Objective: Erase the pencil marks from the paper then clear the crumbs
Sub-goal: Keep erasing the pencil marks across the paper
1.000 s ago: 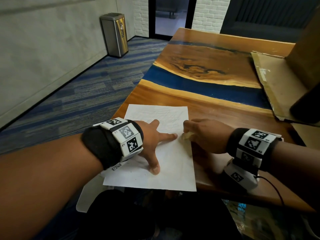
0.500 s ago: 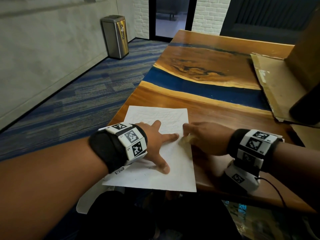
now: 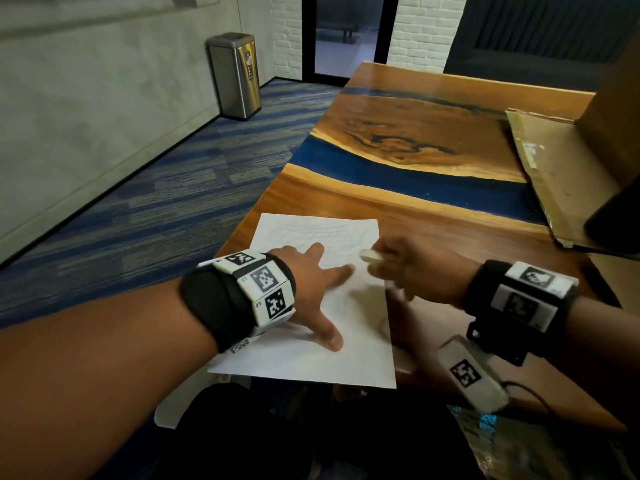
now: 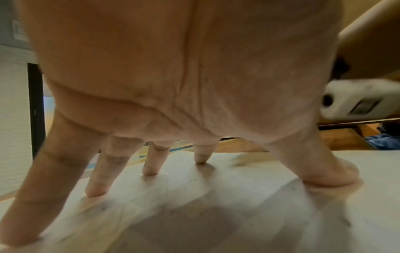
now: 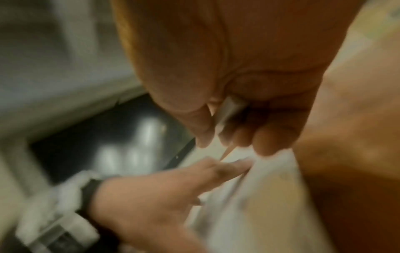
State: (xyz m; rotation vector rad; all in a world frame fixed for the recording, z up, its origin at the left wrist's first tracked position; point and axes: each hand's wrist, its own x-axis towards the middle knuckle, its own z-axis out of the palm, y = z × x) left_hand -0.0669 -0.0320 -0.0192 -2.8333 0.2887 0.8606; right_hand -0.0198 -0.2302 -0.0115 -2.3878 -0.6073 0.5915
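A white sheet of paper (image 3: 349,355) with faint pencil lines in its upper part lies at the near left corner of the wooden table (image 3: 433,216). My left hand (image 3: 311,282) presses flat on the sheet with fingers spread; its fingertips (image 4: 149,169) touch the paper (image 4: 216,214). My right hand (image 3: 412,268) hovers at the sheet's right edge and pinches a white eraser (image 3: 370,255), which pokes out to the left. The right wrist view is blurred; there the eraser (image 5: 227,113) sits between thumb and fingers above the paper (image 5: 259,196).
A flattened cardboard sheet (image 3: 561,174) and a brown box (image 3: 620,109) lie at the table's right. A dark object (image 3: 616,220) sits at the right edge. A steel bin (image 3: 235,74) stands on the carpet far left. The paper's near edge overhangs the table's front.
My right hand has lifted off the paper and turned, so the eraser now shows. My left hand stays pressed on the sheet, and the paper has not shifted.
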